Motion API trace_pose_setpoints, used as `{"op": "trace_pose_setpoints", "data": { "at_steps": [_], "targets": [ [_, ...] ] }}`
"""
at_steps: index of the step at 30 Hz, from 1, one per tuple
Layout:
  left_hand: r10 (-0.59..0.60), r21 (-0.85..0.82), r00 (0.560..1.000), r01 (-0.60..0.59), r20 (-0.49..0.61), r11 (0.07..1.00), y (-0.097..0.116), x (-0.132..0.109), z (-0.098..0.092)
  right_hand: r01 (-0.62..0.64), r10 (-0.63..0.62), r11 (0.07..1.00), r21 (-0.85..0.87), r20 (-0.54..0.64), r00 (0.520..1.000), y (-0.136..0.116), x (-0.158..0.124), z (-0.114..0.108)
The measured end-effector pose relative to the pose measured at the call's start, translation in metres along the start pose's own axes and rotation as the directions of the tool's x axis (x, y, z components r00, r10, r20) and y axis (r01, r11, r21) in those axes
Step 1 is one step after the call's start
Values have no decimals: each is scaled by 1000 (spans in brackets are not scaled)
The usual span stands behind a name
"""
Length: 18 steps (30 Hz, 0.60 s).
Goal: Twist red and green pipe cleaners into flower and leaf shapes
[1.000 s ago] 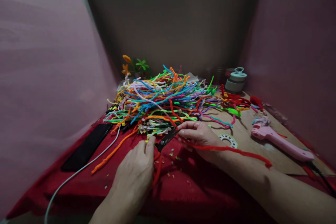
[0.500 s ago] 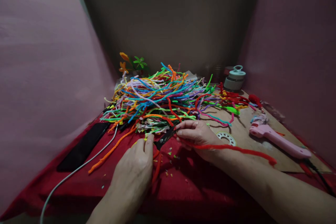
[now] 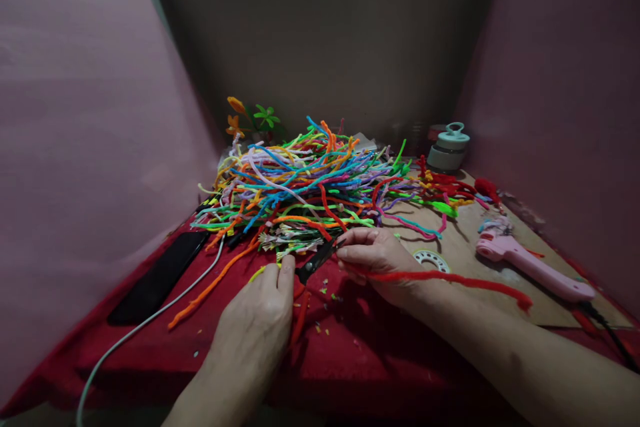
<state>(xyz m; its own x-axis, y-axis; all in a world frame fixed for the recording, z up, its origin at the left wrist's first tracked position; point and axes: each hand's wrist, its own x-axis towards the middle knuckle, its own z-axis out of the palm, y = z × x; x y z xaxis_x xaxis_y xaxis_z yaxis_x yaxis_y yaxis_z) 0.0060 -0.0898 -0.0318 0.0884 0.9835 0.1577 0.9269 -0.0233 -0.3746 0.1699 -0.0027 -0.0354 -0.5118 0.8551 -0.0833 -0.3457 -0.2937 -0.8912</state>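
Note:
My left hand [image 3: 260, 313] is closed around the handles of a pair of scissors [image 3: 314, 265], whose dark blades point up and right toward my other hand. My right hand [image 3: 377, 257] pinches a red pipe cleaner [image 3: 445, 276] near the blade tips; its long end trails right over my wrist. Whether the blades touch the red stem I cannot tell. Below the scissors a short red piece [image 3: 301, 317] hangs beside my left hand. Just beyond both hands lies a large heap of multicoloured pipe cleaners [image 3: 300, 173].
A pink glue gun [image 3: 535, 267] and a white ring-shaped spool [image 3: 431, 261] lie on a board [image 3: 470, 247] at right. A lidded jar [image 3: 449, 149] stands behind. At left are a black phone [image 3: 157, 277] and a white cable [image 3: 150, 325]. Small clippings dot the red cloth [image 3: 340, 360].
Both hands keep almost the same pose and grip. The red pipe cleaner's free end has shifted slightly right, and the view has moved a little.

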Motion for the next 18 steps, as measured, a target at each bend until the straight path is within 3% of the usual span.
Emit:
{"op": "trace_pose_setpoints", "data": {
  "at_steps": [7, 12, 18],
  "targets": [
    [46, -105, 999, -46, -7, 993, -2, -1, 14, -6, 6, 1000, 13, 18, 1000, 3, 2, -3],
    [99, -310, 991, -122, -92, 943, -5, -3, 26, -10, 9, 1000, 21, 27, 1000, 4, 4, -5],
    [-21, -489, 988, -59, -155, 870, -21, -4, 17, -36, 35, 999, 21, 19, 999, 3, 4, -6]
  ]
}}
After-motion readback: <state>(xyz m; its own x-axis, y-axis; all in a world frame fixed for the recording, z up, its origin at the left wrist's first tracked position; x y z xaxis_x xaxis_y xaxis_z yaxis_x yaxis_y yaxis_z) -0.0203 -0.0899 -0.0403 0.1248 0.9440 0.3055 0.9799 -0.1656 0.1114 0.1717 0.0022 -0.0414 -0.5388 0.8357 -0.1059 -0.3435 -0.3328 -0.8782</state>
